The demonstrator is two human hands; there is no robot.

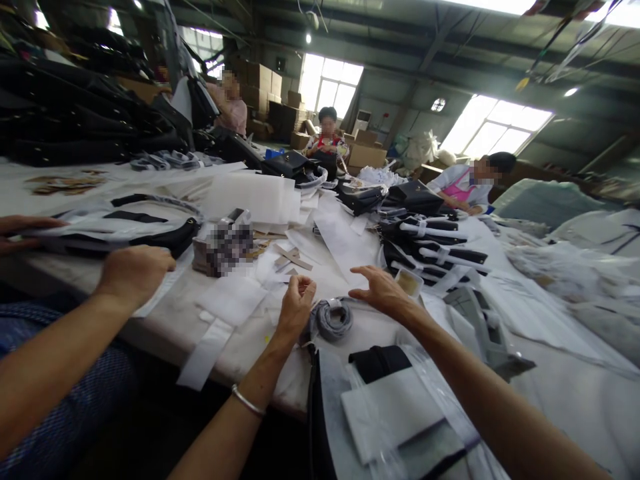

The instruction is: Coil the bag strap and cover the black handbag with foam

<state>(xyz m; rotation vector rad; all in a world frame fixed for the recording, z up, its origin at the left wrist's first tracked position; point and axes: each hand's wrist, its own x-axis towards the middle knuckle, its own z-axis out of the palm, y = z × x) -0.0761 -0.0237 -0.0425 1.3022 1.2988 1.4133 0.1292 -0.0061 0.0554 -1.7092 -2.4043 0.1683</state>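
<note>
Grey coil [335,327] sits near the right hand [381,291], spread; left hand [297,304] pinched, contents unclear.

Single view, shot from the wearer's head. Lens faced forward and slightly down, across the worktable [170,328], with 12 o'clock the far side. Nearest in frame: left forearm [250,407] entering from 7 o'clock, right forearm [475,373] from 4; left hand [297,301] and right hand [381,290] sat close, just below centre. Wide field: a neighbour's hand [136,272] showed at 9, a distant window [330,85] at 12.
</note>
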